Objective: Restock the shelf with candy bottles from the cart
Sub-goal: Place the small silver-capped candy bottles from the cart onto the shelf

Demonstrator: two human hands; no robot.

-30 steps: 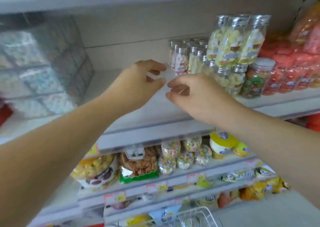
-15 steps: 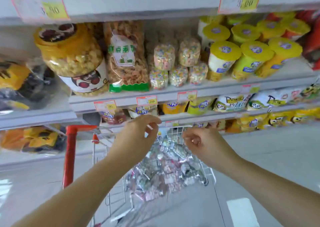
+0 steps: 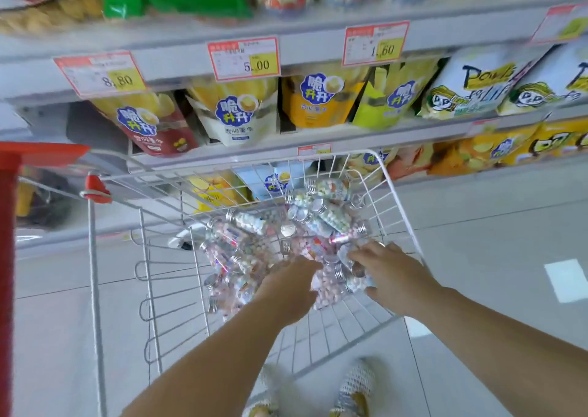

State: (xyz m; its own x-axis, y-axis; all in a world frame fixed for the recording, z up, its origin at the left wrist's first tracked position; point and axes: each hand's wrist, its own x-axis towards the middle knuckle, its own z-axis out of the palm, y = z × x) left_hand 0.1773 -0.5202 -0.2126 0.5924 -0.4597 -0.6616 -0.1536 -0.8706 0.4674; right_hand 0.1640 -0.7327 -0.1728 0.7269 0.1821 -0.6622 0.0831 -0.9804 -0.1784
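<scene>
Head view: I'm looking down into the cart (image 3: pixel 399 203). The candy bottles (image 3: pixel 321 222) lie in a loose heap on its wire floor, tipped every way, with caps pointing all over. My left hand (image 3: pixel 286 286) reaches into the near side of the heap with fingers stretched out, holding nothing I can see. My right hand (image 3: pixel 393 276) is by the cart's right wall, fingers above and thumb below a silver-capped bottle (image 3: pixel 351 279). Motion blur keeps me from telling whether I've actually closed on it. The shelf these belong on is out of sight; only snack bags (image 3: pixel 237 117) show beyond the cart's far edge.

To do this pick well, I think I should take bottles lying on top of the heap and not dig for buried ones. I'd wrap each around its body rather than the cap, since the smooth round sides could slip. One bottle per hand seems safest. I'd lift straight up, clear of the cart's rim, so nothing snags the wire, and turn each bottle upright on the way.
</scene>
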